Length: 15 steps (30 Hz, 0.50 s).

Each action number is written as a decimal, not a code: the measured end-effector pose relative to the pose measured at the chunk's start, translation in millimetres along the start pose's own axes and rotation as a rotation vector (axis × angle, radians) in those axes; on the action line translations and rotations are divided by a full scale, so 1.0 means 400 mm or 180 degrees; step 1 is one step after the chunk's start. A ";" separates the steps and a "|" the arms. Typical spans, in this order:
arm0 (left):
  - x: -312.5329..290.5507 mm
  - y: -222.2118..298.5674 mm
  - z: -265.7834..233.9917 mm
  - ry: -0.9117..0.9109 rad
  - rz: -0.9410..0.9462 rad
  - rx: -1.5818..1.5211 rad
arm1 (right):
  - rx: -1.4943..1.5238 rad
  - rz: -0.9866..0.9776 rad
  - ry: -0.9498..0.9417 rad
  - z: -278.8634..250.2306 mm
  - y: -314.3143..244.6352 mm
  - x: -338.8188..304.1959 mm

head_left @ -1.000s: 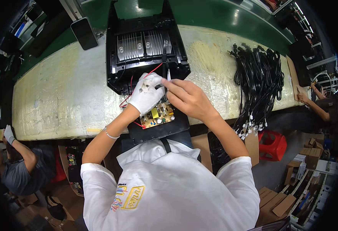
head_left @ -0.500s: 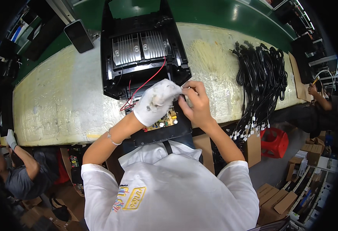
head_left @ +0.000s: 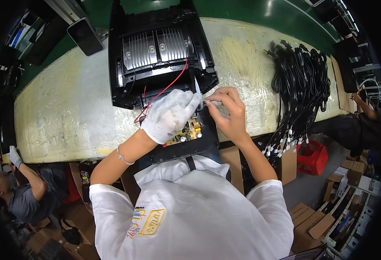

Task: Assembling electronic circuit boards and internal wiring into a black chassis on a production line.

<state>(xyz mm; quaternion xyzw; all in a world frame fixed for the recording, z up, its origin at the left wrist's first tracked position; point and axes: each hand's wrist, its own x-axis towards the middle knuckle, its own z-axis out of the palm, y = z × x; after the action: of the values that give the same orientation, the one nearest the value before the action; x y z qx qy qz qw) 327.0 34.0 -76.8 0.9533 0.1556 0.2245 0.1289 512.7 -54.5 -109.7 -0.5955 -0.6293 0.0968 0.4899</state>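
Observation:
My left hand (head_left: 168, 116), in a stained white glove, reaches over a circuit board (head_left: 192, 135). Its fingers are bent together by a thin pale strip (head_left: 197, 86) at the edge of a black plastic housing (head_left: 207, 56); what they grip is hidden. Close by on the right, my bare right hand (head_left: 230, 113) pinches thumb and forefinger together, on something too small to make out. The board lies on a black panel (head_left: 173, 154) at the table's front edge. A red wire (head_left: 173, 82) loops from the housing's finned metal heat sink (head_left: 139, 51) down beside the glove.
Pale thin strips (head_left: 233, 56) like cable ties lie right of the housing. Beyond them, bundled black cables (head_left: 301, 82) hang white connectors over the edge. A phone-like device (head_left: 85, 37) stands back left. A red stool (head_left: 312, 157) and co-workers are at the sides.
My hands have drawn slightly apart, the gloved fingers turning and the right hand shifting a little right. A pale strip now shows above the glove. The whole view has shifted slightly.

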 end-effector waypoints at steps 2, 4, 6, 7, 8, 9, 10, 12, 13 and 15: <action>-0.003 -0.007 0.008 0.0013 0.0052 0.0027 | 0.0011 -0.0011 0.0005 0.000 -0.001 0.001; -0.005 -0.010 0.015 0.0029 0.0108 0.0056 | -0.0037 -0.0056 0.0014 0.000 -0.002 0.002; -0.007 -0.009 0.020 0.0079 0.0244 0.0214 | -0.0069 -0.0112 0.0013 -0.002 -0.008 0.005; -0.007 -0.009 0.023 0.0071 0.0240 0.0214 | -0.0088 -0.0156 0.0005 -0.002 -0.009 0.007; -0.007 -0.009 0.026 0.0085 0.0252 0.0221 | -0.0082 -0.0152 0.0003 -0.002 -0.009 0.008; -0.006 -0.008 0.029 0.0099 0.0264 0.0229 | -0.0073 -0.0158 -0.0001 -0.002 -0.010 0.010; -0.005 -0.007 0.032 0.0102 0.0267 0.0230 | -0.0072 -0.0171 -0.0001 -0.002 -0.011 0.009; -0.003 -0.004 0.037 0.0082 0.0357 0.0172 | -0.0112 -0.0223 -0.0032 -0.005 -0.016 0.010; -0.004 -0.008 0.043 0.0088 0.0353 0.0179 | -0.0148 -0.0280 -0.0067 -0.007 -0.019 0.012; -0.003 -0.018 0.056 0.0454 0.0387 -0.0456 | -0.0035 -0.0170 -0.0128 -0.016 -0.024 0.011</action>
<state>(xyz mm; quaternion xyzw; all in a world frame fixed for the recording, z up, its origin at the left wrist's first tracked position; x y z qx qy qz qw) 334.9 36.3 -99.0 0.9310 0.0898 0.3097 0.1714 511.9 -56.6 -97.5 -0.5791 -0.6552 0.0922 0.4763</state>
